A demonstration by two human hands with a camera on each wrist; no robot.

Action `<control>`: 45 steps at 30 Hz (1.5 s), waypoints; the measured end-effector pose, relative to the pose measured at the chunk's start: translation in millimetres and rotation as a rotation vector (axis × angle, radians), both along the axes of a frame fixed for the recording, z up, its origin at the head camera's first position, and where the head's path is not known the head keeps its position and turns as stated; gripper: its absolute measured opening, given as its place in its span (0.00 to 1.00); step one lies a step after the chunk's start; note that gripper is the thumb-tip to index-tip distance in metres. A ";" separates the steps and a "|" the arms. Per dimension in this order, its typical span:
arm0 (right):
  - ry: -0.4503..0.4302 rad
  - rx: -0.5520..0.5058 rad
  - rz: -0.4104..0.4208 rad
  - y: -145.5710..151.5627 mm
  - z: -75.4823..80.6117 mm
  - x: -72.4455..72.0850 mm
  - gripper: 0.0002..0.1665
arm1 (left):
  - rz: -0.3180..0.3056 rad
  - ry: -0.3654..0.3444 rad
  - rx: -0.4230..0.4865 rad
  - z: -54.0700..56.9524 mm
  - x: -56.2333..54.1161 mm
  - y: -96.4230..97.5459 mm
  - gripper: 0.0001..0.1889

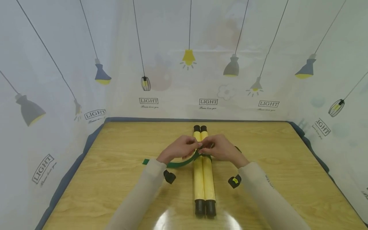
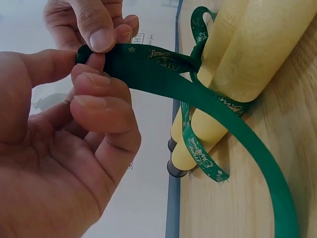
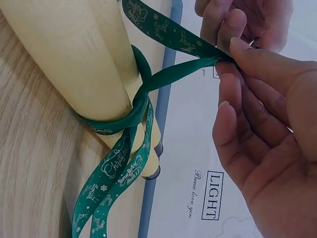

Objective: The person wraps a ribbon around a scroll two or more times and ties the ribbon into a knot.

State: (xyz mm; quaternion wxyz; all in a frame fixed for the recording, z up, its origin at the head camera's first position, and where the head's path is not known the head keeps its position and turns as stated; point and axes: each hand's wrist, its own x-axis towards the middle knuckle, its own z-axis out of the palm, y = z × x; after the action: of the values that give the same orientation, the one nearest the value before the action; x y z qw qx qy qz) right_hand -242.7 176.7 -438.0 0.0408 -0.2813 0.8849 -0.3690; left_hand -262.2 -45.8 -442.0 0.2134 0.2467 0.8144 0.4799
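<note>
Two yellow tubes [image 1: 199,179] with black end caps lie side by side on the table. A green ribbon [image 2: 247,134] with white Christmas lettering runs round both and is crossed on top. Above the tubes my left hand [image 1: 184,147] pinches the ribbon between thumb and index finger. My right hand [image 1: 221,147] meets it there, its thumb and fingers [image 3: 262,64] pinching a folded part of the same ribbon. One ribbon length [image 1: 178,164] trails left across the table; other tails [image 3: 101,193] hang by the tubes. The fingertips partly hide the fold.
The wooden table [image 1: 120,143] has a blue edging [image 1: 184,119] along its back and sides. White sheets [image 1: 178,92] printed with lamps stand round it. Small black objects [image 1: 169,176] show under each wrist.
</note>
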 end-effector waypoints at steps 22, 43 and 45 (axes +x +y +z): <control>-0.048 -0.021 -0.045 3.0 -5.6 -5.8 0.07 | 0.120 0.099 -0.125 -10.0 -23.8 -23.0 0.18; -0.070 -0.047 -0.060 4.4 -8.4 -1.3 0.06 | 0.161 0.204 -0.254 -51.6 -51.1 3.4 0.13; -0.073 -0.050 -0.061 4.3 -8.6 -1.6 0.06 | 0.168 0.201 -0.252 -51.5 -50.6 2.2 0.12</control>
State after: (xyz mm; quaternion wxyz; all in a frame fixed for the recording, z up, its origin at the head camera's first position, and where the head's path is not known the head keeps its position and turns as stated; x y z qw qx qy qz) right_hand -244.4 181.0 -446.6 0.0546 -0.2416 0.8816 -0.4019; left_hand -312.8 -43.6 -493.5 0.1194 0.1959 0.9030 0.3632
